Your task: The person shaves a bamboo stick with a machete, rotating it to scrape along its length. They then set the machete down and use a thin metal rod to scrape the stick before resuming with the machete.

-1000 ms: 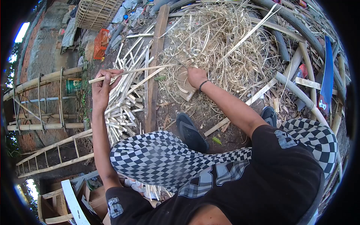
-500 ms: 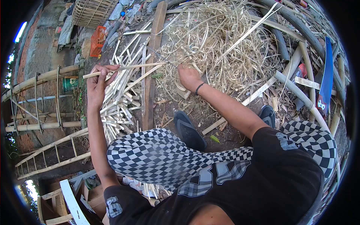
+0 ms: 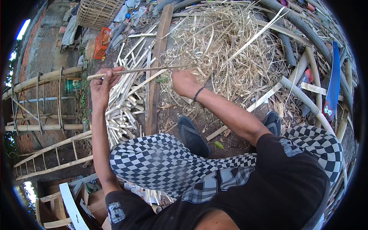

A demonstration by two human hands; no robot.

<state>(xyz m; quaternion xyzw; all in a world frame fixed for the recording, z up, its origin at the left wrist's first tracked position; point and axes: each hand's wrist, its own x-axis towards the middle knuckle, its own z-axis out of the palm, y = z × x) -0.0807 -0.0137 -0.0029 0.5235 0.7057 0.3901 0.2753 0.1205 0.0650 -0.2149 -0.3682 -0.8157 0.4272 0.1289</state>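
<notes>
My left hand (image 3: 102, 86) is closed round the near end of a slender bamboo strip (image 3: 140, 70), which reaches nearly level to the right. At the strip's far part, my right hand (image 3: 185, 83) is closed, knuckles up, with a dark band on the wrist. A knife is in that hand; its thin dark blade barely shows now against the strip. Below the strip lies a pile of cut bamboo sticks (image 3: 122, 105), beside a long brown wooden beam (image 3: 152, 97). Curly bamboo shavings (image 3: 234, 42) are heaped beyond my right hand.
A blue-bladed saw (image 3: 332, 82) leans among bamboo poles (image 3: 303, 96) at the right. At the upper left are a woven basket (image 3: 97, 13) and an orange crate (image 3: 101, 43). Bamboo ladder-like frames (image 3: 57, 163) lie left. My sandalled foot (image 3: 193, 135) rests on the dirt.
My right hand has moved a little left along the strip, toward my left hand. The knife blade, plainer before, has turned and is hard to see. My left hand still grips the strip.
</notes>
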